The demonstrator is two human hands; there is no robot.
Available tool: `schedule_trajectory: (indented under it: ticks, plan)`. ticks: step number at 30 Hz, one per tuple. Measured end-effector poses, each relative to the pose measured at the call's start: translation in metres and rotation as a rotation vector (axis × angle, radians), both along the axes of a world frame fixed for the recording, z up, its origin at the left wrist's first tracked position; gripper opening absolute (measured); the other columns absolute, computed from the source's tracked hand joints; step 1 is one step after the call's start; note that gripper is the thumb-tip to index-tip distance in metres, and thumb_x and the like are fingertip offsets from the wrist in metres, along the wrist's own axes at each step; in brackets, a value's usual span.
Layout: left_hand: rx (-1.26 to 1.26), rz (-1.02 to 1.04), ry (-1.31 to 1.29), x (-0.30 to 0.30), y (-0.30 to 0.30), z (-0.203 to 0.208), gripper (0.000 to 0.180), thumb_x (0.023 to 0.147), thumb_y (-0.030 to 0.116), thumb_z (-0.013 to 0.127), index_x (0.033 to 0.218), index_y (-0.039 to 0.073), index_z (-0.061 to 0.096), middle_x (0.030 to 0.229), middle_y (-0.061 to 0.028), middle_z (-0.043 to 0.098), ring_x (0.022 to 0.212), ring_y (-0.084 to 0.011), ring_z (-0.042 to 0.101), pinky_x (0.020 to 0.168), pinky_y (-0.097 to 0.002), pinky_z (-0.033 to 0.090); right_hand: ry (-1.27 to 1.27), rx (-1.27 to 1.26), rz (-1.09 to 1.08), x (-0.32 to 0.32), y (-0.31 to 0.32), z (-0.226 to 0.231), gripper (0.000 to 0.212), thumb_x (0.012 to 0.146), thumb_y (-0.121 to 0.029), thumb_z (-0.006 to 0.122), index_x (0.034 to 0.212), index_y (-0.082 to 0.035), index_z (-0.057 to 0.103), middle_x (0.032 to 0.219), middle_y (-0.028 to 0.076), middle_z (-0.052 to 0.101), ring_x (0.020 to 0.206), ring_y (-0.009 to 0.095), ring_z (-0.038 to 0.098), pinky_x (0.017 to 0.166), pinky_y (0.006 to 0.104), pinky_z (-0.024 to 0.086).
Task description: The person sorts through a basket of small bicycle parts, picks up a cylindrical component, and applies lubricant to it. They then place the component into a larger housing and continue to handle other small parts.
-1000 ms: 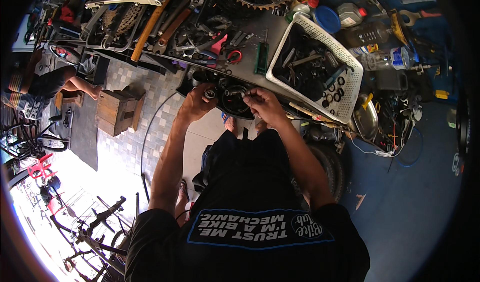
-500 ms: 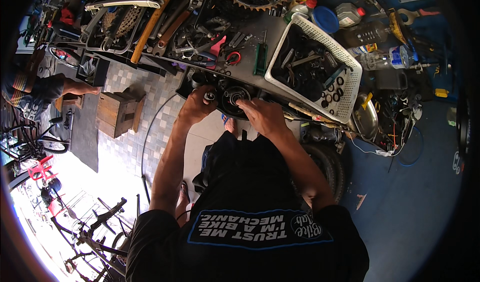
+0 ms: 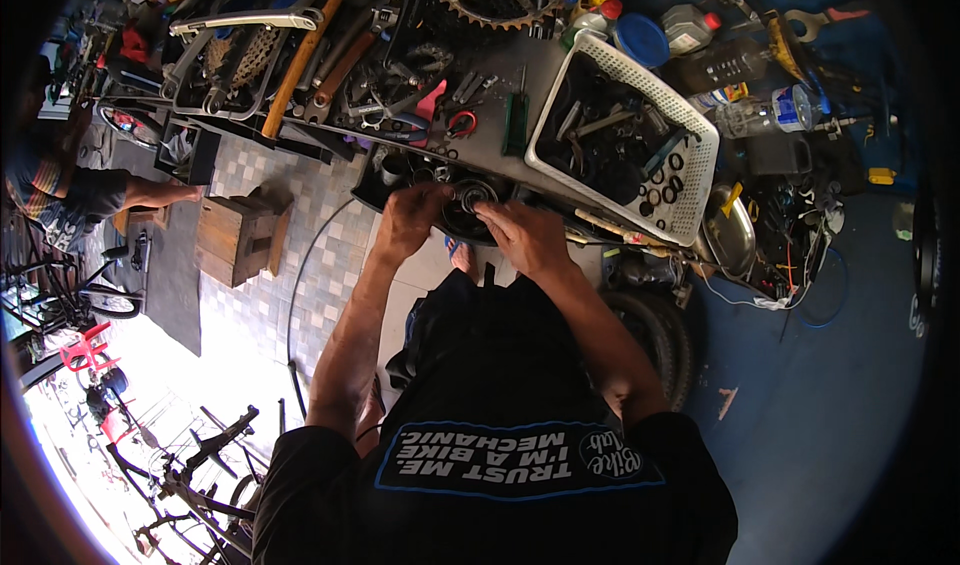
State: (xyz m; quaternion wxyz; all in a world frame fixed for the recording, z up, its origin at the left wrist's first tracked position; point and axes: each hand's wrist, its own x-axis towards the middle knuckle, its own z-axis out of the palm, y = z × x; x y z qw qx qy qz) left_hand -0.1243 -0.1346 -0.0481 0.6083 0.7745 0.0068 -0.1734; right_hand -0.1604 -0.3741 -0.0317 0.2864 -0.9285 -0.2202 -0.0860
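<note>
A round, dark part with shiny metal rings [image 3: 474, 197] lies between my hands, above an open black drawer [image 3: 368, 193] under the bench edge. My left hand [image 3: 408, 223] is closed at its left side, fingertips bent toward it; what they hold is hidden. From the right, my right hand [image 3: 530, 237] grips the ringed part's near edge between thumb and fingers. A small cup-like cylinder [image 3: 393, 170] stands in the drawer, behind my left hand.
On the bench lie a white plastic basket [image 3: 705, 155] of dark parts and rings, a green-handled tool [image 3: 516, 125], red-handled pliers [image 3: 461, 125] and a wooden-handled hammer [image 3: 300, 70]. A wooden stool [image 3: 228, 240] stands on the floor at left, with another person [image 3: 75, 190] beyond. Tyres [image 3: 655, 340] lean at right.
My left hand has moved right, to the ringed part, and turned; the small silver cylinder seen in its fingers is now hidden. My right hand stays at the ringed part's near edge.
</note>
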Motion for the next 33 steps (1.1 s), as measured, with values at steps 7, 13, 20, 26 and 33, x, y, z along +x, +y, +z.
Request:
schedule_trajectory:
  ticks: [7,13,20,26,33]
  plan:
    - [-0.557,0.158,0.295,-0.017,-0.020,-0.010,0.027,0.101,0.019,0.075,0.118,-0.001,0.071,0.100,-0.0068,0.075,0.087,-0.0174,0.074,0.076,-0.0307,0.059,-0.021,0.112,-0.031,-0.002,0.004,-0.011,0.027,0.092,-0.022,0.078,0.118,-0.024,0.077,0.082,0.002,0.070,0.072,0.025,0.073,0.059,0.0397,0.057]
    - [-0.338,0.273,0.154,-0.004,-0.013,-0.007,0.029,0.102,0.028,0.074,0.104,-0.001,0.075,0.091,-0.0022,0.072,0.085,-0.0103,0.063,0.078,-0.0286,0.051,0.347,0.068,-0.115,0.003,0.002,-0.036,0.028,0.097,-0.034,0.072,0.119,-0.018,0.078,0.102,0.010,0.077,0.089,0.034,0.076,0.076,0.0465,0.061]
    - [-0.209,0.120,0.008,0.001,-0.016,-0.010,0.019,0.102,0.017,0.073,0.112,0.001,0.071,0.091,-0.0016,0.067,0.080,-0.0098,0.058,0.071,-0.0277,0.048,0.358,-0.006,-0.135,0.000,0.005,-0.050,0.038,0.098,-0.038,0.068,0.128,-0.015,0.074,0.112,0.011,0.071,0.093,0.034,0.075,0.079,0.0466,0.061]
    - [-0.210,0.096,0.121,0.004,-0.013,-0.033,0.015,0.100,0.014,0.076,0.107,0.003,0.070,0.095,-0.0022,0.069,0.083,-0.0099,0.061,0.072,-0.0265,0.051,0.520,-0.030,-0.096,-0.008,-0.028,0.016,0.036,0.101,-0.037,0.065,0.129,-0.015,0.073,0.108,0.010,0.071,0.093,0.034,0.075,0.080,0.0452,0.061]
    - [-0.252,-0.047,0.080,-0.003,-0.037,-0.023,0.019,0.103,0.022,0.075,0.110,0.005,0.071,0.101,-0.0023,0.070,0.088,-0.0115,0.066,0.067,-0.0278,0.053,0.323,0.332,-0.356,-0.027,-0.140,0.096,0.031,0.098,-0.038,0.075,0.120,-0.016,0.077,0.101,0.008,0.077,0.092,0.029,0.075,0.081,0.0418,0.059]
